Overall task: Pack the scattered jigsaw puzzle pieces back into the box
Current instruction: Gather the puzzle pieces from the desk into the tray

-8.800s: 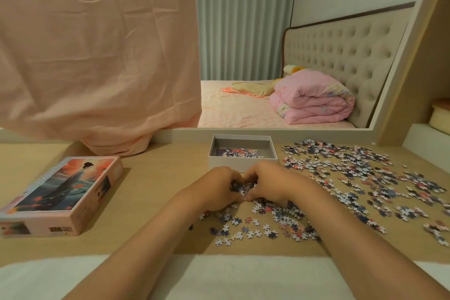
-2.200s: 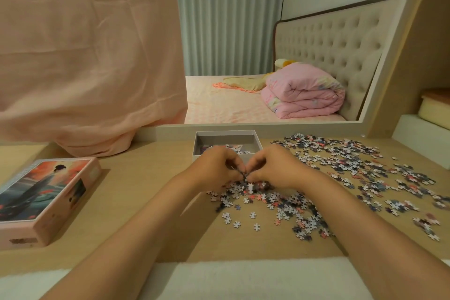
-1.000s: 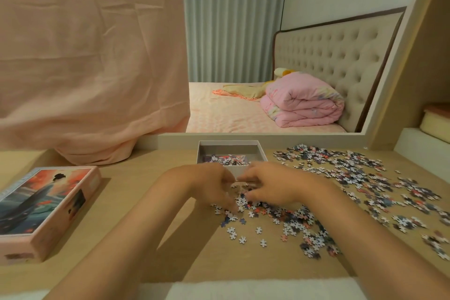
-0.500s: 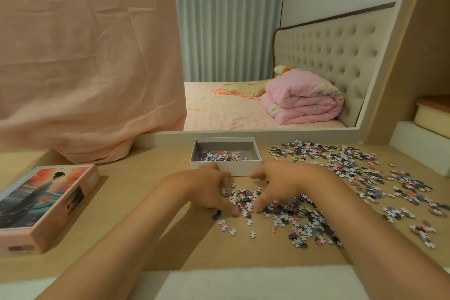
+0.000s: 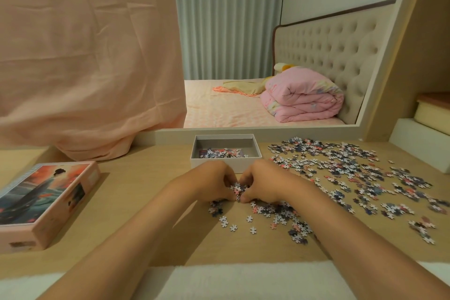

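Note:
My left hand (image 5: 209, 184) and my right hand (image 5: 261, 184) are cupped together on the wooden desk, squeezing a small heap of puzzle pieces (image 5: 237, 189) between them. Just behind the hands stands the open grey-lined box (image 5: 225, 165), with several pieces lying on its bottom. More loose pieces (image 5: 280, 214) lie under and to the right of my right wrist. A wide scatter of pieces (image 5: 345, 165) covers the right half of the desk.
The pink box lid (image 5: 41, 200) with a picture of a figure lies at the left. A peach cloth (image 5: 85, 56) hangs over the back left. A mirror frame (image 5: 267, 130) runs behind the box. A white step (image 5: 423, 141) rises at the far right.
Half a second ago my hands lay apart, flat on the pieces. They have since swept inward and closed together around a heap of pieces.

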A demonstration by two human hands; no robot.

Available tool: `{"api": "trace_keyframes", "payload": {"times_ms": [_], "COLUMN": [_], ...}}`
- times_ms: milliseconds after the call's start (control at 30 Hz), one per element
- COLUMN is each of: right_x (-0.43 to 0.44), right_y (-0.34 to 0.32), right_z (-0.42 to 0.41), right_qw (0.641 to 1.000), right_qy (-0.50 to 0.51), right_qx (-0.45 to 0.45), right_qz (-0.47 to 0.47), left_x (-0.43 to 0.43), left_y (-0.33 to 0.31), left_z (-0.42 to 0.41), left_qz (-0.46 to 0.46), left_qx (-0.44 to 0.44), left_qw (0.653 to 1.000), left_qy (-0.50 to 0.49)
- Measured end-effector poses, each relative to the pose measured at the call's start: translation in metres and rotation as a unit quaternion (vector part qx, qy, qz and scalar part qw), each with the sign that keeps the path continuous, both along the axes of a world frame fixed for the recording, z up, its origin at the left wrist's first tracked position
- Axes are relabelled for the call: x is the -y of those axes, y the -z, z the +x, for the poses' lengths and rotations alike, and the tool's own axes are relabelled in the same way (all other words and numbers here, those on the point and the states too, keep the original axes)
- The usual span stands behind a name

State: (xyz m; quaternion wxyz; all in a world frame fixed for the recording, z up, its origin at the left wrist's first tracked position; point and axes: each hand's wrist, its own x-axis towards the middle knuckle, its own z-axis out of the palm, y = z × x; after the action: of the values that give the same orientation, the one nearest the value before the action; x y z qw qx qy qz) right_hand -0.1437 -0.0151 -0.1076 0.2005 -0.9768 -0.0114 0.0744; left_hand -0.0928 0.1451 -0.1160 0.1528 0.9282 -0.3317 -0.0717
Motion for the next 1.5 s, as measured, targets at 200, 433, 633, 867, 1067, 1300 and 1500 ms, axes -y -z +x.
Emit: {"api": "trace_keyframes", "payload": {"times_ms": [200, 433, 633, 867, 1067, 1300, 1500], "right_x": [0.001, -0.002, -0.012, -0.013, -0.008, 0.014, 0.051], "right_y": [0.006, -0.011, -0.033, -0.024, -0.018, -0.033, -0.032], "right_z": [0.002, 0.014, 0.058, 0.087, 0.079, 0.036, -0.026], "right_qw": [0.993, 0.962, 0.957, 0.989, 0.989, 0.983, 0.996], "right_qy": [0.039, 0.08, 0.081, 0.046, 0.046, 0.03, 0.041], "right_qx": [0.026, 0.079, 0.181, 0.134, 0.135, 0.162, 0.076], "right_qz": [0.107, 0.25, 0.209, 0.047, 0.035, 0.085, 0.035], "left_x": [-0.007, -0.016, -0.017, -0.026, -0.021, -0.016, 0.022], "left_y": [0.005, -0.009, -0.02, 0.002, 0.004, -0.006, -0.031], "left_z": [0.01, 0.026, 0.055, 0.077, 0.071, 0.064, 0.01], "left_qz": [-0.089, -0.284, -0.377, -0.225, -0.136, -0.107, -0.219], "left_qx": [-0.056, -0.153, -0.033, 0.066, 0.109, 0.136, 0.075], "left_qw": [0.994, 0.946, 0.921, 0.97, 0.985, 0.985, 0.968], "left_qy": [-0.02, -0.044, -0.094, -0.069, 0.001, 0.001, 0.095]}}
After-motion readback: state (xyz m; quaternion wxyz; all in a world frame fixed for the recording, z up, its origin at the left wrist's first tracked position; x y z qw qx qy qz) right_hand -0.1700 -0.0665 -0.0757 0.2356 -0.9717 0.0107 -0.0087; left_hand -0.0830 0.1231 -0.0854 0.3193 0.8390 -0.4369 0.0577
